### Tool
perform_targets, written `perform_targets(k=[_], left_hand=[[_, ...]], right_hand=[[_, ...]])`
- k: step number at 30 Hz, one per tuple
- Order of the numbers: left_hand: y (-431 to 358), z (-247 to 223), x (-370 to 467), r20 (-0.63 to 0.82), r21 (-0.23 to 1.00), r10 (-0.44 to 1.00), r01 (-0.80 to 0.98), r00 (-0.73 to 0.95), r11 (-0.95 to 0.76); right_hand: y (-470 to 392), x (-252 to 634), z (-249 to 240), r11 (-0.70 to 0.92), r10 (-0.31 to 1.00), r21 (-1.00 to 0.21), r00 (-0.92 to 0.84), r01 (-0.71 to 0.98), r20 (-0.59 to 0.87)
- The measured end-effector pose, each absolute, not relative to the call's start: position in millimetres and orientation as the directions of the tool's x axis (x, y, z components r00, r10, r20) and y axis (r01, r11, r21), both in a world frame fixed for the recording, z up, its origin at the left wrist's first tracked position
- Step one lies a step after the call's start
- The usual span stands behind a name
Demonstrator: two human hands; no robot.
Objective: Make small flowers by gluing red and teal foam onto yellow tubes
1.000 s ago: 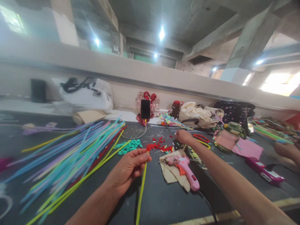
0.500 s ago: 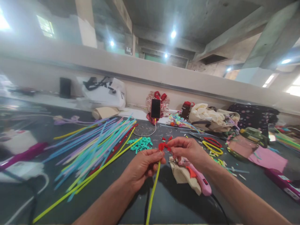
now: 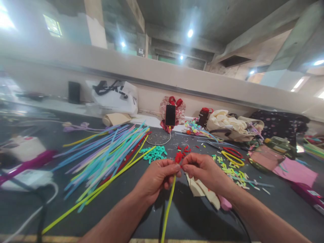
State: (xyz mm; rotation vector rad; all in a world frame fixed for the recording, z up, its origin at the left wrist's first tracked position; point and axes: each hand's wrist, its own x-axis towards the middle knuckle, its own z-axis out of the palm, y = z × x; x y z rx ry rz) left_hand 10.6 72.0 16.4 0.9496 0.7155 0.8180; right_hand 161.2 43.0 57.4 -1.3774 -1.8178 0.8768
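My left hand (image 3: 159, 177) is closed on a yellow-green stem (image 3: 168, 209), which hangs down from the fingers. A small red piece (image 3: 178, 157) sits at the stem's top, above my left fingertips. My right hand (image 3: 202, 168) pinches at the lower right side of that red piece, its fingertips close to my left thumb. Just behind lie loose short red bits (image 3: 186, 149). Under my right hand are a beige cloth (image 3: 199, 189) and the end of a pink tool (image 3: 224, 203), mostly hidden by the wrist.
Long coloured strips (image 3: 108, 155) spread at the left, with teal bits (image 3: 154, 153) beside them. Scissors (image 3: 233, 158) and yellow-green bits (image 3: 236, 175) lie right. A phone (image 3: 170, 115) stands at the back. Purple tools (image 3: 27, 167) and a green-lidded bottle (image 3: 275, 145) flank the table.
My right hand has turned and moved down, closer to my left hand, at the base of the red piece. More loose red bits show behind. The view has shifted slightly.
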Motion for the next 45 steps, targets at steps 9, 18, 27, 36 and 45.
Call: perform_targets(k=[9, 18, 27, 36, 45], left_hand=[[70.9, 19.9, 10.5, -0.184, 0.888, 0.803, -0.254, 0.567, 0.384], [69.6, 21.2, 7.2, -0.189, 0.860, 0.764, -0.271, 0.617, 0.432], [72.5, 21.2, 9.4, -0.229, 0.863, 0.819, -0.280, 0.526, 0.421], [72.9, 19.6, 11.5, -0.238, 0.879, 0.807, -0.233, 0.541, 0.416], [63.9, 19.8, 26.0, -0.222, 0.961, 0.753, 0.007, 0.620, 0.277]], right_hand=[[43.1, 168.3, 50.8, -0.037, 0.960, -0.994, -0.272, 0.107, -0.065], [50.1, 173.8, 39.7, -0.224, 0.906, -0.963, -0.396, -0.146, -0.151], [47.4, 173.5, 44.3, -0.124, 0.966, -0.980, -0.245, -0.155, -0.083], [-6.0, 232.2, 29.4, -0.058, 0.987, -0.965, 0.159, 0.255, -0.017], [-34.9, 258.3, 10.7, -0.177, 0.960, -0.464, 0.256, 0.868, 0.113]])
